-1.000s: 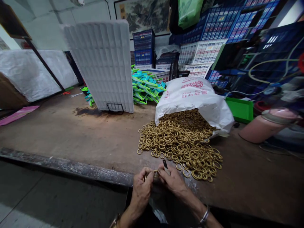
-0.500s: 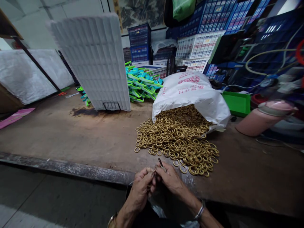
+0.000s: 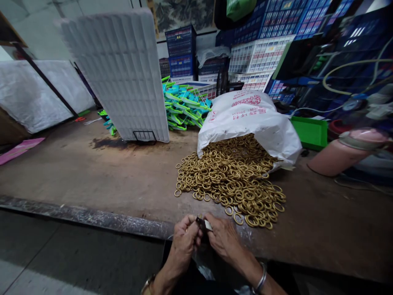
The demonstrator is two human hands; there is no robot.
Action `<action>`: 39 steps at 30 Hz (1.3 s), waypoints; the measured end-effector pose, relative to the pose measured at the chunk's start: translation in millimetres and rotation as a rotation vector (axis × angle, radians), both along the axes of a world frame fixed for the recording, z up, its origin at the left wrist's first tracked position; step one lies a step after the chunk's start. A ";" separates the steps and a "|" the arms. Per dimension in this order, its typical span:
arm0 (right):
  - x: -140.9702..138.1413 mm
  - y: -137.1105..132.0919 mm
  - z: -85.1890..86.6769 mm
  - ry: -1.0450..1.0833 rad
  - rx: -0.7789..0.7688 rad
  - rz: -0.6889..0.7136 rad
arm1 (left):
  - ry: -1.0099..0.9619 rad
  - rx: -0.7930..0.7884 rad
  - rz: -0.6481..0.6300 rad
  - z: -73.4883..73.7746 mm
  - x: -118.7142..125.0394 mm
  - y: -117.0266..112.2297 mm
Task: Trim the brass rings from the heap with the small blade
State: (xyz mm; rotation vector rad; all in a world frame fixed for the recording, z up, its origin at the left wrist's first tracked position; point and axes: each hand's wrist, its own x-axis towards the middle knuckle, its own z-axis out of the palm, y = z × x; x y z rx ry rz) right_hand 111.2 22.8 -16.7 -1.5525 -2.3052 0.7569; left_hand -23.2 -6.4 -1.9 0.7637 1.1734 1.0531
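My left hand (image 3: 185, 239) is closed in a pinch at the table's front edge. What its fingertips hold is mostly hidden; only a tiny yellowish bit shows there. Close beside it, my right hand (image 3: 223, 237) is wrapped around a small knife (image 3: 208, 225) with a pale handle. The knife's dark blade points left and reaches the left fingertips. Just beyond both hands lies a heap of gold-coloured rings (image 3: 236, 186), spilling from the mouth of a white sack (image 3: 248, 114) printed in red.
A padded white panel (image 3: 116, 78) stands upright on the brown table (image 3: 92, 180), with green and blue plastic pieces (image 3: 184, 104) behind it. At right are a green tray (image 3: 310, 133) and a pink bottle (image 3: 340, 153). Stacked crates (image 3: 260, 53) line the back.
The knife has swung from pointing up and away to lying across toward my left fingertips, and its pale handle now shows. My right hand has turned slightly; my left stays in place.
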 end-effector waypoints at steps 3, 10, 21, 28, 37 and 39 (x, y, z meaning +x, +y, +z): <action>-2.1 -1.3 0.9 -0.088 0.026 0.026 | 0.056 -0.008 0.030 -0.1 -0.5 -0.4; -4.8 -4.2 1.3 -0.167 0.027 0.043 | 0.073 -0.016 0.041 -0.2 -2.9 0.5; -10.9 31.4 7.4 -0.297 0.135 -0.131 | -0.327 -0.040 -0.035 3.7 -9.6 -10.8; -33.1 45.4 -9.9 -0.349 0.223 -0.184 | -0.498 -0.151 0.060 -1.8 -18.7 -5.0; -22.1 45.8 -6.2 -0.173 0.174 -0.157 | -0.649 -0.216 0.126 -10.9 -26.6 1.7; -16.7 44.4 -2.4 -0.009 0.118 -0.142 | -0.607 -0.190 0.145 -10.5 -26.0 3.8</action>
